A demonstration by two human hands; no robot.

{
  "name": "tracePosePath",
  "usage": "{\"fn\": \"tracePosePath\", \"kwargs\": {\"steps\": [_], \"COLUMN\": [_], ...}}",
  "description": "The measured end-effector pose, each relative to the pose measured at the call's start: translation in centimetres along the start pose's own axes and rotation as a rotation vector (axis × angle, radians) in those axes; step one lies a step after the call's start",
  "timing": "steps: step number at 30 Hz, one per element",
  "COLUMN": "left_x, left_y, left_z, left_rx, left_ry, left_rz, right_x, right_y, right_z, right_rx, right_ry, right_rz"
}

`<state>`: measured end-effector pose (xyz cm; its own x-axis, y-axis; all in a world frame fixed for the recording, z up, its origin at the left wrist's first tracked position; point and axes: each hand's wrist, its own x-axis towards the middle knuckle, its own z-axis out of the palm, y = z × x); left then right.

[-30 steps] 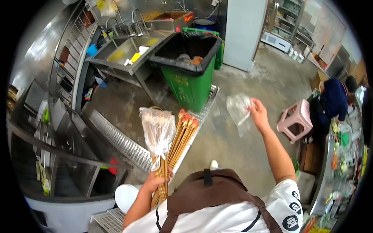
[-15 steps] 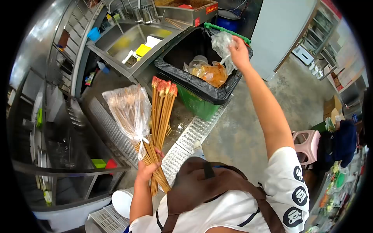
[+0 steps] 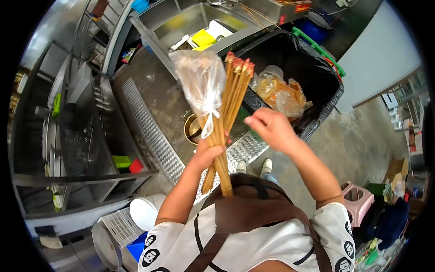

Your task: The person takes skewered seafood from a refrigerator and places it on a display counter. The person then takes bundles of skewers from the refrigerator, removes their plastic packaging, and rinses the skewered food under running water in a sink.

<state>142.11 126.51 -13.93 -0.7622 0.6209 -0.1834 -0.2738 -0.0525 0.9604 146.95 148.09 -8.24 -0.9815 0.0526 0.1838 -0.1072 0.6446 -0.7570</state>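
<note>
My left hand (image 3: 209, 153) is wrapped round the sticks of two bundles of bamboo skewers. The heads of one bundle are covered by a clear plastic bag (image 3: 199, 77), knotted with a white tie. The other bundle, bare skewers with red meat tips (image 3: 239, 68), leans beside it to the right. My right hand (image 3: 274, 130) is closed with its fingers curled, and nothing shows in it. It is in front of the near side of a bin lined with a black bag (image 3: 324, 106). Crumpled clear plastic (image 3: 288, 103) and orange-stained bags lie inside the bin.
A steel sink (image 3: 167, 34) with yellow and white items stands at the back. A round metal pot (image 3: 192, 129) sits on the floor beyond my left hand. Steel shelving (image 3: 86, 174) lines the left; a pink stool (image 3: 358, 204) stands at the right.
My right hand has let go of the crumpled clear plastic bag, now in the bin, and drawn back towards me. The skewers in my left hand appear higher and further right as the view shifted.
</note>
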Motion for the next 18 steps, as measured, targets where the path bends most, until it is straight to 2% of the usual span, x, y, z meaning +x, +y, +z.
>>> {"fn": "tracePosePath", "kwargs": {"steps": [3, 6, 8, 12, 14, 16, 18], "left_x": [0.8, 1.8, 2.1, 2.6, 2.6, 2.8, 3.1], "left_y": [0.8, 0.0, -0.3, 1.1, 1.7, 1.5, 1.6], "left_z": [2.1, 2.2, 2.4, 4.0, 4.0, 4.5, 4.8], "left_rx": [-0.118, -0.035, -0.020, 0.030, 0.096, 0.207, 0.212], "left_ry": [-0.008, -0.005, -0.002, -0.015, -0.021, 0.064, 0.097], "left_rz": [-0.006, 0.023, 0.043, 0.114, 0.050, -0.071, -0.091], "right_x": [1.0, 1.9, 2.5, 4.1, 4.6, 4.7, 4.9], "right_y": [-1.9, -1.6, -1.9, -1.4, -1.0, -0.6, 0.1], "right_z": [1.0, 1.1, 0.9, 0.1, 0.3, 0.1, -0.6], "right_rx": [-0.040, -0.105, -0.171, -0.282, -0.280, -0.293, -0.062], "right_ry": [-0.062, -0.068, 0.074, 0.150, 0.114, 0.089, -0.010], "right_rz": [-0.090, -0.134, -0.204, -0.303, -0.335, -0.338, -0.314]}}
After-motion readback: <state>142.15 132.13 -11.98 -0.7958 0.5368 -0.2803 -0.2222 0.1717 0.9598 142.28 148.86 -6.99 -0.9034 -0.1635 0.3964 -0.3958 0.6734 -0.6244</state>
